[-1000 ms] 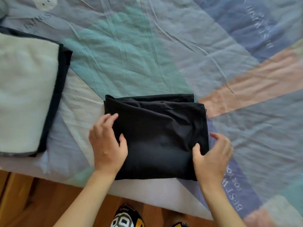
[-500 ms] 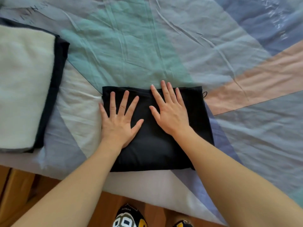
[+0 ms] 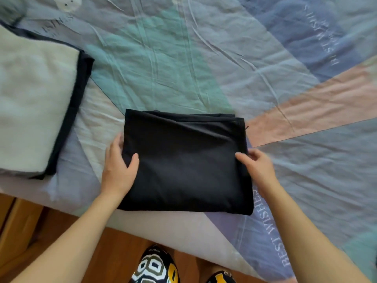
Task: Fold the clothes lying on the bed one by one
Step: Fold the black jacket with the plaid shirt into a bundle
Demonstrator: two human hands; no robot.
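Observation:
A black garment (image 3: 185, 162), folded into a thick rectangle, lies on the bed near its front edge. My left hand (image 3: 119, 168) grips the garment's left edge, thumb on top and fingers tucked under the side. My right hand (image 3: 258, 168) grips the right edge the same way, thumb on top of the cloth and fingers below it. Several folded layers show along the far edge of the garment.
A folded pile, cream fleece (image 3: 34, 107) over a dark layer, sits at the left of the bed. The patchwork bedsheet (image 3: 183, 58) spreads behind and to the right. The wooden floor (image 3: 61, 242) and patterned slippers (image 3: 155, 266) lie below the bed edge.
Both hands lay flat on top of the black garment half a second ago. They have moved out to its left and right edges and now grip them.

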